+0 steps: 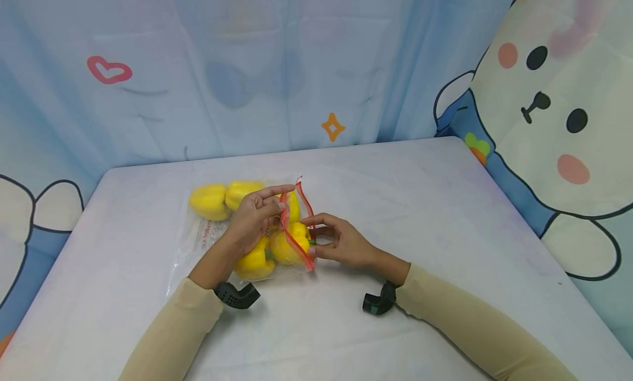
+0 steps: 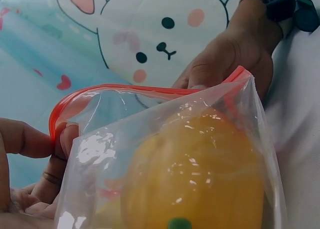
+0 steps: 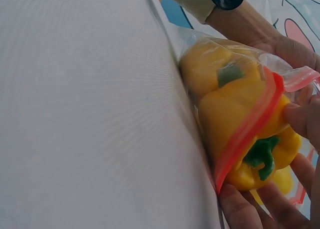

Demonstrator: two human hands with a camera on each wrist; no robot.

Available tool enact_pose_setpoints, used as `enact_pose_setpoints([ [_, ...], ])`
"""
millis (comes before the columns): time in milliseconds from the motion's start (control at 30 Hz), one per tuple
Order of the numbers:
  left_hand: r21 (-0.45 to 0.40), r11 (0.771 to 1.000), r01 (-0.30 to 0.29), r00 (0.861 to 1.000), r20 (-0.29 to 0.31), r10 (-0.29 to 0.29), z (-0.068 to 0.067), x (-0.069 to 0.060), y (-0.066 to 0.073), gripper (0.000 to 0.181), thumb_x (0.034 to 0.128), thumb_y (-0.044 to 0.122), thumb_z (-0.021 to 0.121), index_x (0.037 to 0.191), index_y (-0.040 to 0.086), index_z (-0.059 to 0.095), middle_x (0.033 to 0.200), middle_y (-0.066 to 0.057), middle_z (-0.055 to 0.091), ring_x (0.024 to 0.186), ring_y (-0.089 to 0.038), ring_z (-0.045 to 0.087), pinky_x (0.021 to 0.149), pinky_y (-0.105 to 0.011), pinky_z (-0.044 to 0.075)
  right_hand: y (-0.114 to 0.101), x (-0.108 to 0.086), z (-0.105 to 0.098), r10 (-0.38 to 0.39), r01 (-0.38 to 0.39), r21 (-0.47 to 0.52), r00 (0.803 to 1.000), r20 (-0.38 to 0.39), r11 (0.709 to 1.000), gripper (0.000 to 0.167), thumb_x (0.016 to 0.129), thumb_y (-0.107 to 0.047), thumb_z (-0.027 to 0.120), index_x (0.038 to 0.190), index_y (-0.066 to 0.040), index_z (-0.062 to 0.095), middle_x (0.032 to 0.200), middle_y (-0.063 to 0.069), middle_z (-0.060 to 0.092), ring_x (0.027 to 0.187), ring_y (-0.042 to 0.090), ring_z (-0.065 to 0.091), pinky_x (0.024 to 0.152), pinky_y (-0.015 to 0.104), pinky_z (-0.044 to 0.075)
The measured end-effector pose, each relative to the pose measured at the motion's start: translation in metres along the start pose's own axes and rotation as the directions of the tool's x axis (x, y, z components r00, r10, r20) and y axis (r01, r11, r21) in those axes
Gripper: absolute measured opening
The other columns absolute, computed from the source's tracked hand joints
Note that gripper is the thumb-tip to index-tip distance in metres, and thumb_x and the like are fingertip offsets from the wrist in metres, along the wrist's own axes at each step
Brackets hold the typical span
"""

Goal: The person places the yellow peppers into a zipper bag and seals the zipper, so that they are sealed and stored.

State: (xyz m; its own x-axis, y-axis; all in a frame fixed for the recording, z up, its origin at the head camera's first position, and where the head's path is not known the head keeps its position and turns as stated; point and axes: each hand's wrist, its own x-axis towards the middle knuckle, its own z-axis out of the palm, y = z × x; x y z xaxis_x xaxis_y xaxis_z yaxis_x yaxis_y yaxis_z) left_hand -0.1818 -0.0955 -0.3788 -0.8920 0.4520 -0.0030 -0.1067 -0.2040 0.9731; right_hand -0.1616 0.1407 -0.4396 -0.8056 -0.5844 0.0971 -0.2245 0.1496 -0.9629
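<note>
A clear plastic zip bag (image 1: pixel 198 254) with a red zip edge (image 1: pixel 299 246) lies on the table, its mouth spread open toward the right. Yellow bell peppers with green stems are inside; one bell pepper (image 3: pixel 240 124) sits right at the mouth, stem outward. My left hand (image 1: pixel 254 216) pinches the red edge between thumb and finger, as the left wrist view shows. My right hand (image 1: pixel 343 241) holds the pepper at the mouth, thumb on one side and fingers beneath. Further yellow bell peppers (image 1: pixel 210 202) show at the bag's far left; whether they are inside is unclear.
A white cloth covers the table (image 1: pixel 420 205). Behind it hangs a blue curtain (image 1: pixel 247 95) printed with a heart, a star and a large cartoon bunny (image 1: pixel 554 106). Each wrist carries a black camera (image 1: pixel 237 296).
</note>
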Motion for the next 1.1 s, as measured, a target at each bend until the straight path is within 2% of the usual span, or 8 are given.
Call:
enact_pose_setpoints([
  [167, -0.004, 1.0, -0.009, 1.0, -0.002, 0.009, 0.0011, -0.0003, 0.0008, 0.048, 0.0929, 0.006, 0.049, 0.14, -0.003, 0.048, 0.067, 0.004, 0.059, 0.06, -0.012, 0.055, 0.06, -0.02, 0.052, -0.0004, 0.0002, 0.0013, 0.01, -0.01, -0.03, 1.0, -0.011, 0.999, 0.055, 0.087, -0.012, 0.073, 0.138, -0.014, 0.053, 0.141, 0.009, 0.052, 0.124, 0.034, 0.057, 0.087, 0.033, 0.058],
  [367, 0.005, 1.0, -0.016, 1.0, 0.005, 0.016, 0.0018, -0.0009, 0.0011, 0.048, 0.0933, 0.006, 0.048, 0.14, -0.003, 0.047, 0.069, 0.004, 0.06, 0.06, -0.013, 0.055, 0.06, -0.02, 0.052, 0.0001, -0.0003, 0.0052, -0.039, 0.037, -0.051, 0.999, -0.037, 0.998, 0.054, 0.086, -0.009, 0.074, 0.136, -0.014, 0.056, 0.133, 0.01, 0.052, 0.121, 0.034, 0.057, 0.084, 0.033, 0.059],
  [500, 0.003, 1.0, -0.017, 1.0, 0.009, 0.017, 0.0018, -0.0012, 0.0009, 0.048, 0.0933, 0.006, 0.048, 0.14, -0.003, 0.048, 0.068, 0.004, 0.06, 0.06, -0.013, 0.055, 0.06, -0.02, 0.052, -0.0015, -0.0009, 0.008, -0.034, 0.031, -0.062, 0.998, -0.049, 0.998, 0.053, 0.085, -0.009, 0.074, 0.135, -0.015, 0.057, 0.131, 0.009, 0.054, 0.12, 0.032, 0.058, 0.084, 0.031, 0.059],
  [900, -0.01, 1.0, -0.004, 1.0, 0.015, 0.004, -0.0004, -0.0014, -0.0001, 0.047, 0.0946, 0.005, 0.048, 0.141, -0.005, 0.046, 0.069, 0.004, 0.06, 0.06, -0.012, 0.055, 0.061, -0.019, 0.054, 0.0, -0.0005, 0.0091, -0.019, 0.018, -0.076, 1.0, -0.014, 0.997, 0.055, 0.088, -0.012, 0.071, 0.14, -0.016, 0.053, 0.139, 0.007, 0.052, 0.127, 0.031, 0.056, 0.087, 0.031, 0.057],
  [1033, -0.013, 1.0, -0.008, 1.0, 0.024, 0.009, -0.0008, -0.0014, 0.0001, 0.048, 0.0941, 0.005, 0.047, 0.141, -0.006, 0.044, 0.069, 0.005, 0.06, 0.06, -0.012, 0.055, 0.061, -0.019, 0.053, -0.0012, -0.001, 0.0083, -0.022, 0.021, -0.11, 1.0, -0.002, 0.994, 0.057, 0.09, -0.015, 0.07, 0.143, -0.018, 0.05, 0.143, 0.006, 0.05, 0.128, 0.03, 0.056, 0.089, 0.03, 0.057],
  [1100, -0.011, 1.0, -0.008, 1.0, 0.025, 0.008, -0.0007, -0.0014, 0.0005, 0.048, 0.094, 0.005, 0.047, 0.141, -0.006, 0.045, 0.07, 0.005, 0.06, 0.061, -0.012, 0.055, 0.061, -0.019, 0.053, -0.0013, -0.001, 0.0082, -0.03, 0.029, -0.139, 1.0, -0.004, 0.99, 0.055, 0.091, -0.015, 0.068, 0.143, -0.018, 0.05, 0.143, 0.005, 0.05, 0.128, 0.028, 0.057, 0.095, 0.031, 0.055],
])
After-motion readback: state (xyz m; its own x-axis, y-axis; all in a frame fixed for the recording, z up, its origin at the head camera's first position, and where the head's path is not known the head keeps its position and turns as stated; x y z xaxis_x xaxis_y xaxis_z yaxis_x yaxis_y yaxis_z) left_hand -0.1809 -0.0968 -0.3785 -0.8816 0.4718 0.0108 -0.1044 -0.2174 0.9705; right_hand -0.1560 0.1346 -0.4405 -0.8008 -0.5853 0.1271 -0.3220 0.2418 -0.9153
